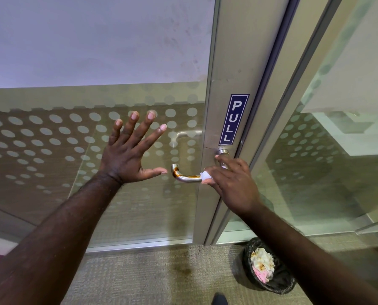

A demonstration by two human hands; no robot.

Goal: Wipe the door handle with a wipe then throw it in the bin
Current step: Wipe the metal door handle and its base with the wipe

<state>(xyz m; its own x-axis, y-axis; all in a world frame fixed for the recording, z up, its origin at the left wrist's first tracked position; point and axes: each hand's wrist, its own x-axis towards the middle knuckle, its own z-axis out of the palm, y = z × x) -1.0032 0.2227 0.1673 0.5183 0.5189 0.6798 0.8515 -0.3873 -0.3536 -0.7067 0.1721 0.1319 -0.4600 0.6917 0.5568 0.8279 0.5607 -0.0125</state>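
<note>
A curved steel door handle (183,176) sticks out from the metal door frame, with brown stains along its bend and bar. My right hand (232,183) is closed around the handle's inner part, pressing a small white wipe (205,175) against the bar; most of the wipe is hidden under my fingers. My left hand (131,150) is spread flat with fingers apart against the frosted glass, just left of the handle, holding nothing. A black-lined bin (269,266) with crumpled paper inside stands on the carpet at the lower right, partly behind my right forearm.
A blue PULL sticker (234,119) is fixed on the door frame (225,62) above the handle. The glass panel (51,139) carries a dotted frosted pattern. A dark stain (181,269) marks the carpet below the door. A shoe tip (220,299) shows at the bottom edge.
</note>
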